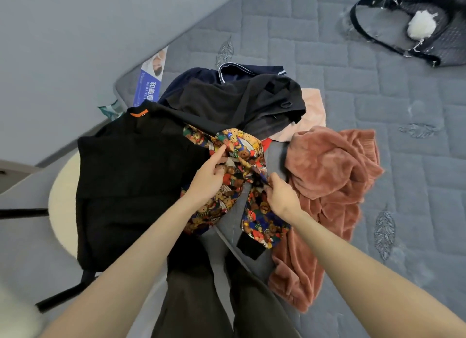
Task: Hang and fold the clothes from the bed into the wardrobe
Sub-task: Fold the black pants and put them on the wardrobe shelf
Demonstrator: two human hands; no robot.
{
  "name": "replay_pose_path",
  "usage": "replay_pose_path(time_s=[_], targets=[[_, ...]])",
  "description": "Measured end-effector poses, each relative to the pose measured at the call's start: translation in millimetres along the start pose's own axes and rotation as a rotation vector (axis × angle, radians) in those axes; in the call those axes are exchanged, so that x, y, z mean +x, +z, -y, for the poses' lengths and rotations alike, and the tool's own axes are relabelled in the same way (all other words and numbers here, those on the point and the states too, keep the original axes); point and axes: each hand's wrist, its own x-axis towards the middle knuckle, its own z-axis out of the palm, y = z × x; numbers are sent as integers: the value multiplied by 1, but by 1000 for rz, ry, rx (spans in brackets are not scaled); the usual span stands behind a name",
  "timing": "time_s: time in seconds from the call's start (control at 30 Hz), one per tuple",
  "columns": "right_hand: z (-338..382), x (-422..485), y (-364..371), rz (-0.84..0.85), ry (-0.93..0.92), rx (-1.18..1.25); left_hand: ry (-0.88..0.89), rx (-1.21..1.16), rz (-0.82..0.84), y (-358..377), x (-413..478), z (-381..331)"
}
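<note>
Pinching a fold of the bear-print jacket [242, 148] with the right hand [281, 195], thumb and fingertips closing tight on the cloth. Reaching into the same jacket with the left hand [208, 177], forefinger stretching along the print, remaining fingers probably curling round a fold underneath, half hidden behind the knuckles. Handling a jacket lying crumpled at the near edge of the bed [378, 90], between a black top [131, 176] and a rust-pink fleece [332, 166], one black-cuffed sleeve trailing off the side.

Judging the task as barely getting started: nothing showing as folded, nothing hanging. Waiting in the heap behind: a dark grey garment [239, 103], a navy piece [199, 76] beneath it, a pale pink piece [312, 108] poking out at its right. Leaving all of these, plus the top and the fleece, for sorting, folding or hanging.

Missing the wardrobe altogether, and any hanger too. Failing to make out how many pieces are making up the dark heap, folds overlapping everywhere. Covering most of a cream stool [63, 199] with the black top at the left. Cutting off a black bag [428, 42] at the far right corner.
</note>
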Motion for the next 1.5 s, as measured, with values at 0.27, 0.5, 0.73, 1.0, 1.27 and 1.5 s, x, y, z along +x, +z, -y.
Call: replay_pose_path(time_s=[0.27, 0.5, 0.73, 1.0, 1.27, 1.5], targets=[[36, -29, -78, 0, -35, 766, -47, 27, 188, 18, -56, 12], [82, -48, -133, 243, -4, 1222, 26, -114, 220, 46, -81, -16], [105, -34, -130, -51, 76, 1024, -5, 160, -17, -34, -96, 1], [176, -38, -86, -87, -208, 562, -226, 570, -242, -185, -129, 60], [272, 4, -40, 104, -195, 273, -268, 123, -529, -271, -115, 113], [318, 60, 12, 166, -73, 291, -236, 317, -497, -333, -43, 152]])
